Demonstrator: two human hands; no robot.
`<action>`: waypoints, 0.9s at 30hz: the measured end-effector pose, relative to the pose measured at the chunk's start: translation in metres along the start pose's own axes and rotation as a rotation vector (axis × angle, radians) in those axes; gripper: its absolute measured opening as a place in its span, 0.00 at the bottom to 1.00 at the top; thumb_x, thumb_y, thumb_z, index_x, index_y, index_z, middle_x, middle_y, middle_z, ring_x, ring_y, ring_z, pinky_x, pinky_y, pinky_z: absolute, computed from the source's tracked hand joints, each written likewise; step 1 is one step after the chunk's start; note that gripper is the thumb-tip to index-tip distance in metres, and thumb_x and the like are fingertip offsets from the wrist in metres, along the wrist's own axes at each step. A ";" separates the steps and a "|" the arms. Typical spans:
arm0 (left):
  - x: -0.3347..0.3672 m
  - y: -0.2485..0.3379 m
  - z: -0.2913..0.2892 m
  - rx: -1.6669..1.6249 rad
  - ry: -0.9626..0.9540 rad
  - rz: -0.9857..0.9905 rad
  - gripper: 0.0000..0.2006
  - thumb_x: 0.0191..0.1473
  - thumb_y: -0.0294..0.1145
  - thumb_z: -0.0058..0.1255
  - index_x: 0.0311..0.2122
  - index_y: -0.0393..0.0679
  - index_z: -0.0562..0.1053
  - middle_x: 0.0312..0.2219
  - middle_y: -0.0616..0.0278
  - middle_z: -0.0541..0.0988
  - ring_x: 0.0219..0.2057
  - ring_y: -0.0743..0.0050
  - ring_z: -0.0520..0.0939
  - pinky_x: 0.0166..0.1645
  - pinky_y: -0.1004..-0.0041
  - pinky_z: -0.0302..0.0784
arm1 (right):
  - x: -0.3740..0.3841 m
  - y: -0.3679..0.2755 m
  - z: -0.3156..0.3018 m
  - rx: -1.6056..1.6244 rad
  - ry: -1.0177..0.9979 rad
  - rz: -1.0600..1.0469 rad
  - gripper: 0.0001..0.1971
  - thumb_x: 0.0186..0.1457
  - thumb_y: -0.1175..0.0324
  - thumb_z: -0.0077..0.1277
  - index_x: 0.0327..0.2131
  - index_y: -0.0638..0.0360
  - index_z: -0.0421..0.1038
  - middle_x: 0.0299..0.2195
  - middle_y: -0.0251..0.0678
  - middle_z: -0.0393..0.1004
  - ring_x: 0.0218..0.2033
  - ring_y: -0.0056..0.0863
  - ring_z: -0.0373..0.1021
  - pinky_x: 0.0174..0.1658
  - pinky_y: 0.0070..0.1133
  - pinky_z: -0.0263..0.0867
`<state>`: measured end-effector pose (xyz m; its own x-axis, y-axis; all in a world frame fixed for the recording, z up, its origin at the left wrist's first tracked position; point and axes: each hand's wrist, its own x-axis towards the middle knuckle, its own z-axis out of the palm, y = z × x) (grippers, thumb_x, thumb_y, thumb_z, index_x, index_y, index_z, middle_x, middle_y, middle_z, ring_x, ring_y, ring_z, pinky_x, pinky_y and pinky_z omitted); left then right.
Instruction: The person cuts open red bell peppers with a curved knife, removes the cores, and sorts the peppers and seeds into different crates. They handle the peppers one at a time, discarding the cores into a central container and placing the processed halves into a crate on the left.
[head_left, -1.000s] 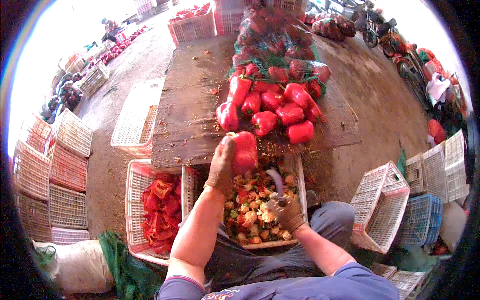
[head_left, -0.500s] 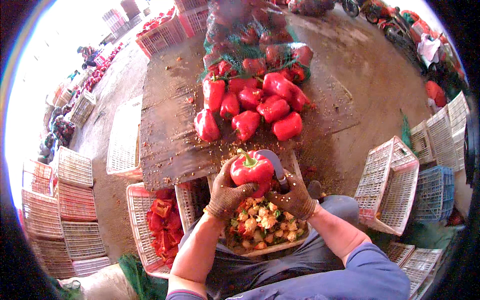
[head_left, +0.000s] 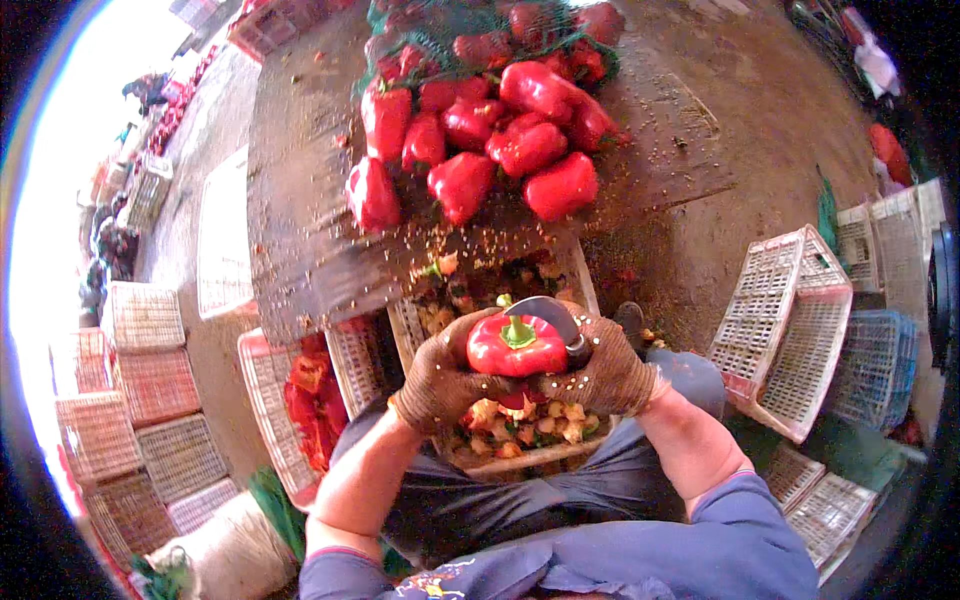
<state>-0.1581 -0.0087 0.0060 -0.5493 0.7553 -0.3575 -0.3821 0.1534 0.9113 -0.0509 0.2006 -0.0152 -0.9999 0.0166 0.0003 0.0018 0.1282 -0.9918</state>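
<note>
Between my gloved hands is a red bell pepper (head_left: 500,350), its green stem facing up. My left hand (head_left: 443,372) wraps around the pepper's left side. My right hand (head_left: 603,368) is closed on a knife (head_left: 548,312) with a short curved blade, which lies over the top of the pepper beside the stem. The right fingers also reach against the pepper's right side. Below my hands, a crate (head_left: 575,456) between my legs holds pale seedy pepper cores and green stems. Several whole red peppers (head_left: 462,187) lie on the table (head_left: 300,225) ahead.
Green net sacking (head_left: 440,62) with more peppers lies at the table's far end. Left of my legs, a crate (head_left: 262,400) holds cut red pepper pieces (head_left: 312,400). Plastic crates (head_left: 180,460) are stacked at far left; an empty white crate (head_left: 765,330) stands tilted at right.
The pepper has been turned more upright, stem up, and the knife blade now lies across its top near the stem. The whole view has tilted downward.
</note>
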 end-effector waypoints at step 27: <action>0.028 -0.008 -0.025 -0.282 -0.138 -0.016 0.45 0.42 0.36 0.72 0.64 0.42 0.60 0.55 0.56 0.74 0.55 0.64 0.76 0.61 0.61 0.72 | -0.012 -0.009 -0.014 0.536 0.034 0.256 0.33 0.40 0.67 0.69 0.53 0.62 0.70 0.45 0.31 0.77 0.46 0.21 0.72 0.53 0.24 0.67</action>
<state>-0.1891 -0.0047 -0.0162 -0.4429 0.8367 -0.3222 -0.5911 -0.0022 0.8066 -0.0389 0.2136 -0.0046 -0.9676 0.0142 -0.2523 0.2255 -0.4021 -0.8874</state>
